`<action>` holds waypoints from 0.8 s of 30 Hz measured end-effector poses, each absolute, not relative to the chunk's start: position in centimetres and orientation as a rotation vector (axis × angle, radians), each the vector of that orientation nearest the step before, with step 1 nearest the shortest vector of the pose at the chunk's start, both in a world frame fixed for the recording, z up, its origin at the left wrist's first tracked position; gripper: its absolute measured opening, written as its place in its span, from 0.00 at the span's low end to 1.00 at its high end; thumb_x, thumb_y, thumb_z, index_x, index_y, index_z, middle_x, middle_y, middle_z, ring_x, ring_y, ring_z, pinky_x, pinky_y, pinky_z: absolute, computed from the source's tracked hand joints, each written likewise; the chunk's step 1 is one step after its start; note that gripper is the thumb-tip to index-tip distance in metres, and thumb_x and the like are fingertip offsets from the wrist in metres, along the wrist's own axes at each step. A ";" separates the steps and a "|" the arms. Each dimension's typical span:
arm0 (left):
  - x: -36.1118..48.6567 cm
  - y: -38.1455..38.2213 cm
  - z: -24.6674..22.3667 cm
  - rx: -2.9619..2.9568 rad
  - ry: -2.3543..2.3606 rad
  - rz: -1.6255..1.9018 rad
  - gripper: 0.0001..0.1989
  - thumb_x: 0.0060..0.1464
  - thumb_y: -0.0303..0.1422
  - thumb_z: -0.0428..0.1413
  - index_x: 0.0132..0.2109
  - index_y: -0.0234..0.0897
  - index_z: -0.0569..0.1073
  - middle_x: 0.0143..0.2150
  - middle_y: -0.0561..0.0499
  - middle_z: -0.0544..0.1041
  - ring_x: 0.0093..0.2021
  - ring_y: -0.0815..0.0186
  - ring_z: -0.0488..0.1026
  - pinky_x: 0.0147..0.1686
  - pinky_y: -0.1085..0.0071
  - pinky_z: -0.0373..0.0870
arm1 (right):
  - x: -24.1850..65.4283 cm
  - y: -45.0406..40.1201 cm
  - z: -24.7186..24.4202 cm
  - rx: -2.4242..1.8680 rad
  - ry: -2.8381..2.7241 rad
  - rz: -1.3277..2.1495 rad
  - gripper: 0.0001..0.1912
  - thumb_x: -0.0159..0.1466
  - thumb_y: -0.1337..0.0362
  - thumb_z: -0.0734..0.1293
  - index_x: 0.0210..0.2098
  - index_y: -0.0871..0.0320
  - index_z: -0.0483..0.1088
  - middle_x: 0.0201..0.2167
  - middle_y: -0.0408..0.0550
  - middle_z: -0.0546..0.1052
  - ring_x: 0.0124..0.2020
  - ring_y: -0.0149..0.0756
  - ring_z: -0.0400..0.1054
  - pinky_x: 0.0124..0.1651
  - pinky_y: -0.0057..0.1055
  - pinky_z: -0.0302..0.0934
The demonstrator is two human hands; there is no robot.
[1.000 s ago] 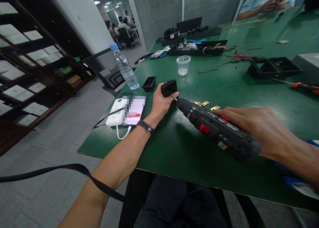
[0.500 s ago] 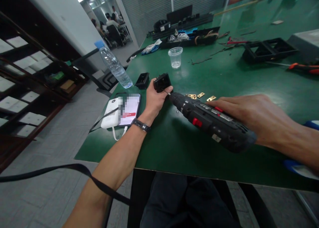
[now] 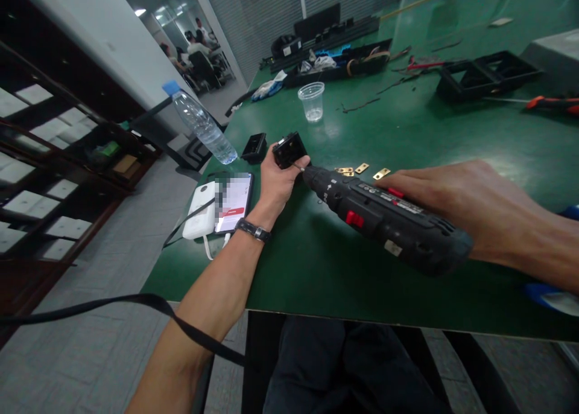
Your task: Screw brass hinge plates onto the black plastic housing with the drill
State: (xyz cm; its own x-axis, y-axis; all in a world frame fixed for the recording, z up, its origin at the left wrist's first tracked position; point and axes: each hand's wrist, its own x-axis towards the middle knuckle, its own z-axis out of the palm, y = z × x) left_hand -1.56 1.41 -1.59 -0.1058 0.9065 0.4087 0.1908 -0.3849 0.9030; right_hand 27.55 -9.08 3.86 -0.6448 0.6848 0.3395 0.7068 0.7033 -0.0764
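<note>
My left hand (image 3: 277, 178) is closed around a small black plastic housing (image 3: 291, 151), tilted so its hollow side faces me. In my right hand (image 3: 456, 203) is a black cordless screwdriver (image 3: 384, 221) with red switches, its nose pointing left. The thin bit meets the housing near my left thumb; its exact contact point is too small to make out. Several brass plates (image 3: 361, 168) with holes lie on the green table (image 3: 289, 269) just beyond the tool. A second black housing (image 3: 254, 147) rests to the left of my left hand.
A water bottle (image 3: 201, 124), a phone (image 3: 236, 200) and a white power bank (image 3: 201, 209) stand or lie at left. Beyond my hands is a clear plastic cup (image 3: 312, 102). A black frame (image 3: 488, 76) and an orange-handled screwdriver (image 3: 549, 104) lie at right. A black strap (image 3: 149, 303) crosses my left arm.
The view has shifted slightly. Both hands keep their grips, with the screwdriver's bit still at the black housing.
</note>
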 end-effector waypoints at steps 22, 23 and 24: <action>-1.3 0.9 -1.1 1.546 1.151 1.485 0.26 0.46 0.42 0.71 0.49 0.41 0.72 0.51 0.46 0.80 0.52 0.60 0.77 0.52 0.57 0.75 | 27.5 -9.3 3.9 -1.072 -2.594 -0.135 0.15 0.59 0.62 0.63 0.46 0.49 0.71 0.43 0.47 0.81 0.31 0.45 0.75 0.25 0.37 0.54; -1.3 0.9 -1.2 1.547 1.165 1.491 0.26 0.46 0.42 0.71 0.49 0.41 0.71 0.51 0.46 0.80 0.52 0.60 0.77 0.52 0.57 0.75 | 27.5 -9.2 3.9 -1.065 -2.594 -0.118 0.16 0.58 0.62 0.63 0.46 0.48 0.71 0.43 0.47 0.81 0.31 0.45 0.75 0.25 0.37 0.54; -1.4 1.0 -1.3 1.549 1.173 1.501 0.27 0.46 0.42 0.71 0.49 0.41 0.71 0.51 0.47 0.80 0.52 0.60 0.77 0.53 0.57 0.75 | 27.5 -9.2 3.8 -1.057 -2.591 -0.099 0.17 0.57 0.61 0.64 0.46 0.48 0.71 0.43 0.46 0.81 0.30 0.46 0.75 0.25 0.38 0.55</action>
State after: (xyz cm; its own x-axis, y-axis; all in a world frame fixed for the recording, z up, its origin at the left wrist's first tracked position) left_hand -1.37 1.00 -1.25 -0.0676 0.9217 0.3819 0.1471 -0.3694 0.9175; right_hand 27.55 -9.17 3.82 -0.6656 0.6667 0.3355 0.6903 0.7208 -0.0630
